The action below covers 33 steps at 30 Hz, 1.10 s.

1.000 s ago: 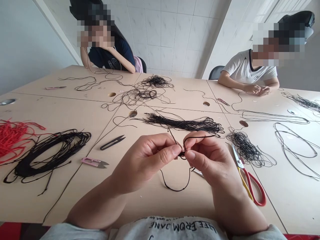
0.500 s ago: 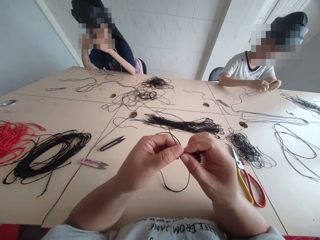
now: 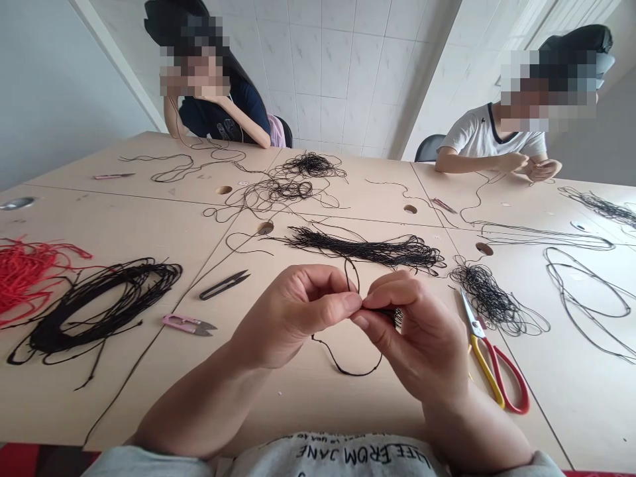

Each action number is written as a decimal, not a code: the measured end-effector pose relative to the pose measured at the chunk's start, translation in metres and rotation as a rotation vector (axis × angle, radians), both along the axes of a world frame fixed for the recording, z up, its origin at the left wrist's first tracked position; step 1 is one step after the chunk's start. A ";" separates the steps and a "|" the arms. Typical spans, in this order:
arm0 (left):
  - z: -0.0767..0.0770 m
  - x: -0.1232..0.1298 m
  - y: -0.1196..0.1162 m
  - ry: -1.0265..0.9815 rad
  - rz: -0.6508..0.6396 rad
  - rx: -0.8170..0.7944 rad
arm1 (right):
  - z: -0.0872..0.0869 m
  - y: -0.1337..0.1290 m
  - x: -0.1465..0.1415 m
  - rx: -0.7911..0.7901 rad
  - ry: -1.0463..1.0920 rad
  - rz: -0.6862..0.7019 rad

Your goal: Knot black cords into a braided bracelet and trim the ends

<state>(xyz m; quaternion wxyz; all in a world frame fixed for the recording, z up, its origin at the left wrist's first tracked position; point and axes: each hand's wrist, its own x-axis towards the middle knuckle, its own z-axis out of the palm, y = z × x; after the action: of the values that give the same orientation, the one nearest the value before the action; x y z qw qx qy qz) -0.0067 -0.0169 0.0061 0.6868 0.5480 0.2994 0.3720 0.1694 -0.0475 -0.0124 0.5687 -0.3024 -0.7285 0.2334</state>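
A thin black cord [image 3: 348,366] runs through my fingers, with a small loop rising above them and a longer loop sagging onto the tabletop below. My left hand [image 3: 298,311] pinches the cord between thumb and fingertips. Right beside it, my right hand [image 3: 417,338] pinches the cord too, and the fingertips of both hands nearly touch. A short dark piece, perhaps a knot or beads, shows just past my right fingers; it is too small to tell. Black thread snips [image 3: 224,285] lie to the left of my left hand.
The pale wooden table [image 3: 298,411] holds a bundle of black strands [image 3: 362,252], a black tangle [image 3: 487,295], red-handled scissors [image 3: 491,374], pink snips [image 3: 186,324], a black coil [image 3: 99,311] and red cord [image 3: 24,278]. A co-worker [image 3: 481,139] handles cord opposite; another person [image 3: 218,116] sits behind.
My hands have come closer together, and my right fingers have closed onto the cord. The cord end no longer stretches out to the right, and the upper loop has narrowed.
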 end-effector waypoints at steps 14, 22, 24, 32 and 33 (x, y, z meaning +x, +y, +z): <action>-0.013 0.012 -0.005 0.437 0.240 0.866 | 0.003 0.011 0.015 0.310 -0.495 -0.390; -0.001 0.009 0.000 0.499 0.324 0.773 | 0.009 0.008 0.019 0.453 -0.410 -0.469; 0.002 0.006 0.001 0.446 0.343 0.660 | 0.010 0.006 0.019 0.393 -0.370 -0.448; -0.001 0.001 0.011 0.043 0.039 0.013 | 0.005 0.019 0.015 -0.463 0.413 0.117; -0.001 0.003 0.011 0.036 0.038 -0.014 | 0.005 0.021 0.013 -0.565 0.505 0.195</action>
<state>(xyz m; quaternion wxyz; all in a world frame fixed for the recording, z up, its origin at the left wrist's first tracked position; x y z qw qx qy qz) -0.0040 -0.0054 0.0046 0.6777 0.5440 0.3246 0.3733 0.1825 -0.0268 -0.0070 0.5995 -0.3094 -0.4979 0.5449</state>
